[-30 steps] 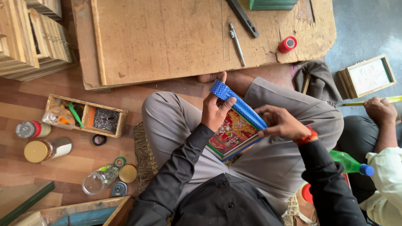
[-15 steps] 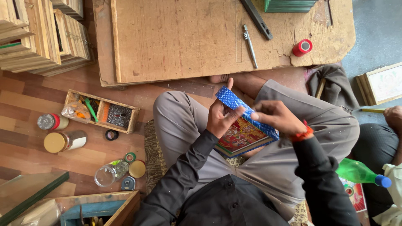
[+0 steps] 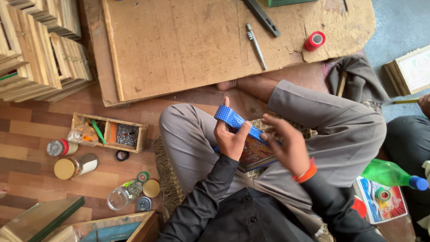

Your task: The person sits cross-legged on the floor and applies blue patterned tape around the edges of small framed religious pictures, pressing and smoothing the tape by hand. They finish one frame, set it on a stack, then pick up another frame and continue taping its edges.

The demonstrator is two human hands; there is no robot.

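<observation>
Blue patterned strip (image 3: 236, 122) pinched by left hand (image 3: 230, 139) over the framed picture (image 3: 255, 154) on the lap — right hand (image 3: 286, 145) half-open, fingertips on it; best kept taut and edge-aligned.

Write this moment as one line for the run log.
left hand: holds blue strip | right hand: on strip | under: colourful picture frame, on lap

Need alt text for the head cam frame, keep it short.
Seen from above, a person sitting cross-legged on the floor holds a blue patterned strip against a colourful framed picture on their lap, left hand gripping the strip, right hand beside it. A wooden board lies ahead; jars stand left.
</observation>
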